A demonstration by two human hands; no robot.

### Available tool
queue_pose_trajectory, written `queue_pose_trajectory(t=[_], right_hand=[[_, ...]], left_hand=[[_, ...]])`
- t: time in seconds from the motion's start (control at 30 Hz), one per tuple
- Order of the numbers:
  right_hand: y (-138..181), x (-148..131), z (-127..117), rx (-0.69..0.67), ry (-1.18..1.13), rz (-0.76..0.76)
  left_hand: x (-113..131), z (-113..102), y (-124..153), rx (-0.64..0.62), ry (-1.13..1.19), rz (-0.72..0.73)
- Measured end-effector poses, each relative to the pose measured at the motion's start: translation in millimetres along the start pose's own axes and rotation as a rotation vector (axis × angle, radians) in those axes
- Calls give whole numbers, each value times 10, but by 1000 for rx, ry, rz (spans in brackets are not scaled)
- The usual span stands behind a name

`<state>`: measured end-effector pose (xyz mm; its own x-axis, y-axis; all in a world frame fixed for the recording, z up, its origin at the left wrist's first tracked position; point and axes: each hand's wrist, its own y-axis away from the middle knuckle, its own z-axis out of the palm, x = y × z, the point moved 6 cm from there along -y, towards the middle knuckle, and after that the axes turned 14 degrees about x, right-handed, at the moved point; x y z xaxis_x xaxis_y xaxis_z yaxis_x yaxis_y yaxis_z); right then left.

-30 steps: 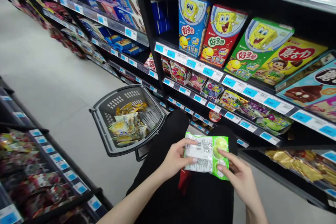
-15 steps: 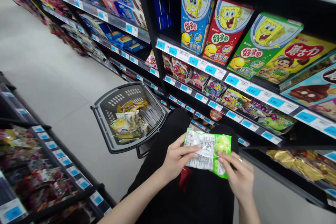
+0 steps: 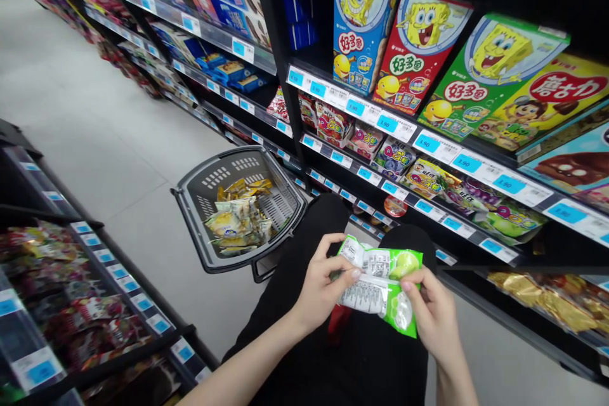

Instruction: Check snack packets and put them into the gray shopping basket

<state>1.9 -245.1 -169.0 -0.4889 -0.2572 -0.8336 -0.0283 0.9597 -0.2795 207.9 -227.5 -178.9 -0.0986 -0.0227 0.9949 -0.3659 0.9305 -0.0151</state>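
Observation:
Between my two hands, over my lap, is a green and white candy bag (image 3: 375,285) with pictures of green fruit. Its printed back faces up and the film is creased along the middle. My left hand (image 3: 326,279) grips the bag's left end, thumb and fingers pinching the film near the centre seam. At the bag's right end, my right hand (image 3: 425,301) pinches the green edge between thumb and fingers. A grey shopping basket (image 3: 223,168) with several small packets (image 3: 240,222) in it stands on the floor to the left of my knees.
Snack boxes (image 3: 425,44) line the shelf at upper right, with gummy candy bags (image 3: 394,155) on the shelf below. Gold-wrapped packets (image 3: 547,298) lie low on the right. On the left, a rack (image 3: 157,323) holds many wrapped snacks. Pale floor (image 3: 128,165) runs between.
My left fingers have bent in from lying across the bag to pinching it near the middle. The bag looks more creased and tilted. The view has shifted slightly.

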Motion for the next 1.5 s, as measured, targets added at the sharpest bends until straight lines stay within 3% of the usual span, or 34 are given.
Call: queue_pose_trajectory(t=[0.27, 0.4, 0.67, 0.87, 1.03, 1.2, 1.3, 1.37, 1.5], right_hand=[[39, -4, -72, 9, -75, -21], [74, 2, -108, 107, -164, 22], [99, 16, -204, 276, -307, 112], [115, 25, -190, 256, -388, 158], [165, 134, -108, 217, -530, 283], [162, 276, -132, 231, -571, 339], [137, 340, -135, 168, -520, 390], [124, 357, -137, 154, -501, 415], [130, 350, -126, 173, -516, 426]], left_hand=[[-106, 41, -42, -88, 298, -297], [-155, 38, -18, -98, 306, -371], [138, -20, -81, -144, 221, -166], [8, -34, -45, -118, 224, -168], [-60, 61, 5, -326, 407, -162], [48, 22, 1, -422, 193, 16], [92, 1, 5, -432, 37, 99], [54, -11, -6, -378, 64, 18], [-147, 27, 2, -274, 329, -361]])
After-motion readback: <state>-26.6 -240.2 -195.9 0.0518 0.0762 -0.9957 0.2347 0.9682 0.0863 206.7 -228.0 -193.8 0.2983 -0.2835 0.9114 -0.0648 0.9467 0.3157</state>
